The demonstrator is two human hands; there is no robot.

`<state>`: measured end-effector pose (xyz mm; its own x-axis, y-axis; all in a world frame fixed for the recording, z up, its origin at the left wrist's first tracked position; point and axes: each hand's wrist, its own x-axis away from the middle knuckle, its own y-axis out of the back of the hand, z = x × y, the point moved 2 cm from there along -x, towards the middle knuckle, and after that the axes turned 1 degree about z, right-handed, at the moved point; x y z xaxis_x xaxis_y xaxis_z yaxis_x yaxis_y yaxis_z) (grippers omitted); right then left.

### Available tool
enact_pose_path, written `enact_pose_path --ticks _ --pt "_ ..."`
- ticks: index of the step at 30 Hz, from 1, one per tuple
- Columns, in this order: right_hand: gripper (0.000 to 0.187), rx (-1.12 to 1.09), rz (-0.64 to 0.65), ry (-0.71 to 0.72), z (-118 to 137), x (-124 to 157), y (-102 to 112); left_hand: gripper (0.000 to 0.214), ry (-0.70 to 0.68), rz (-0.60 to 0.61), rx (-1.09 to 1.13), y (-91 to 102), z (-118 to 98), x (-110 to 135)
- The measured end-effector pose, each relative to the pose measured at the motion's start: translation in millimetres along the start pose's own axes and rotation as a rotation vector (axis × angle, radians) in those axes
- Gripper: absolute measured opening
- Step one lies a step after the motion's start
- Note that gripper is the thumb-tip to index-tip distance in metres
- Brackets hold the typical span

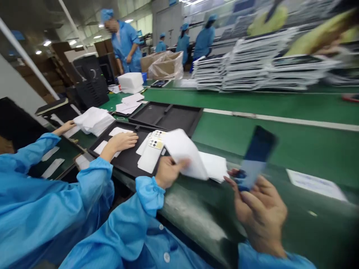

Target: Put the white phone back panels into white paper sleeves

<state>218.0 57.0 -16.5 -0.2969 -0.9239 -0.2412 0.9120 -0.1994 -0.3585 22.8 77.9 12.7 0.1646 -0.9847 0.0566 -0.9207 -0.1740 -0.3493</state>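
Near the front edge of the green belt [280, 149], the person's right hand [260, 213] gripped a dark phone [256, 157] by its lower end, fingers closed round it and the slab tilted up and away, blurred by motion. Held that way, its face seemed turned toward the person, perhaps so it could be looked over. The left hand [168, 172] pinched a white sheet [183, 153] between thumb and fingers, lifting its near edge off a small pile of white sheets [214, 166] lying flat on the belt just right of it. That pile sat between the two hands, within easy reach of both.

Left of the sheet lay a black tray [126, 158] holding two pale phone backs [153, 149] with camera rings facing up, side by side and partly overlapping. A co-worker's hand [122, 142] rested flat and open on a white card in that tray; their other hand [64, 127] touched a white heap [94, 120] farther left. A second black tray [168, 116] stood just beyond the first, with nothing seen in its compartments.

Far across the belt, tall stacks of flat packs [252, 71] were piled neatly, likely as stock. People in blue coats and caps [126, 43] stood at the far end beside cardboard boxes [165, 63].

A white label [315, 183] lay on the belt at right; its print was too blurred to read, and no brand could be made out anywhere.
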Motion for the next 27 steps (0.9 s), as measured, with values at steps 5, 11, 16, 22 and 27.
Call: enact_pose_path --ticks 5,11,16,22,27 --pt "0.062 0.539 -0.025 0.391 -17.1 -4.2 2.3 0.014 -0.005 -0.211 0.441 -4.0 -17.2 -53.9" --pt "0.057 0.888 0.014 0.721 -17.4 -3.2 -7.5 0.011 0.109 -0.249 0.515 11.9 -12.5 -84.3" --pt "0.056 0.942 0.038 0.781 -18.7 -3.2 -10.1 0.008 0.092 -0.217 0.493 13.7 -0.6 -84.2" --pt "0.055 0.972 0.079 0.769 -19.1 -1.9 -12.7 0.01 0.084 -0.175 0.45 9.5 1.3 -80.4" --pt "0.056 0.984 0.102 0.795 -18.2 -1.2 -14.4 0.008 0.073 -0.182 0.409 7.8 0.1 -77.8"
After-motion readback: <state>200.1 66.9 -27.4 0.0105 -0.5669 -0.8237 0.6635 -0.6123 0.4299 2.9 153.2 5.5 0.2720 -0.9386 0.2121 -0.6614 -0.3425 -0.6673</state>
